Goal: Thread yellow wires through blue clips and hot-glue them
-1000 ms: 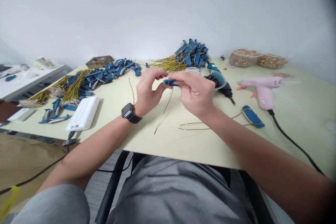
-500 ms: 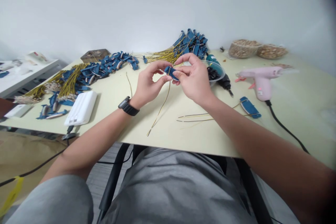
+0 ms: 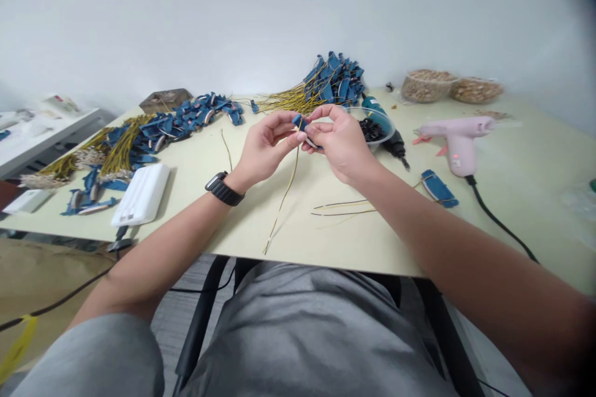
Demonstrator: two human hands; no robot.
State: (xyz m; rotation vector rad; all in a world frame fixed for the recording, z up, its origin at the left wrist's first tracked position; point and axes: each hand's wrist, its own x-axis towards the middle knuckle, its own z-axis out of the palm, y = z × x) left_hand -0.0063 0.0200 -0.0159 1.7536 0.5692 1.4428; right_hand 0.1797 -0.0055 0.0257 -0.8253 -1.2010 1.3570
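The blue piece [image 3: 298, 122] is in both hands, just left of the clear bowl [image 3: 390, 126] and nearer the person. The left hand [image 3: 261, 147] pinches its left end between thumb and fingers; the right hand [image 3: 342, 144] pinches its other end the same way. Fingers cover most of the piece, so its full outline and its underside can't be made out, and the lower fingers of both hands are partly hidden. A thin yellow cord [image 3: 287, 195] runs down from the grip, its upper end lost there, to a dark tip left of the bowl near the table's [image 3: 242, 232] front edge. Another thin cord [image 3: 226, 147], farther left of the bowl, disappears behind the left wrist.

The right hand hides the bowl's left side; the black bits [image 3: 372, 130] inside are too small to tell apart. Right of the bowl, a teal and black tool [image 3: 397, 147] is partly covered by it. Farther right lies a pink glue gun [image 3: 459, 139], with a second blue piece [image 3: 440, 188] below it, whose cords [image 3: 342, 205] pass behind the right forearm.
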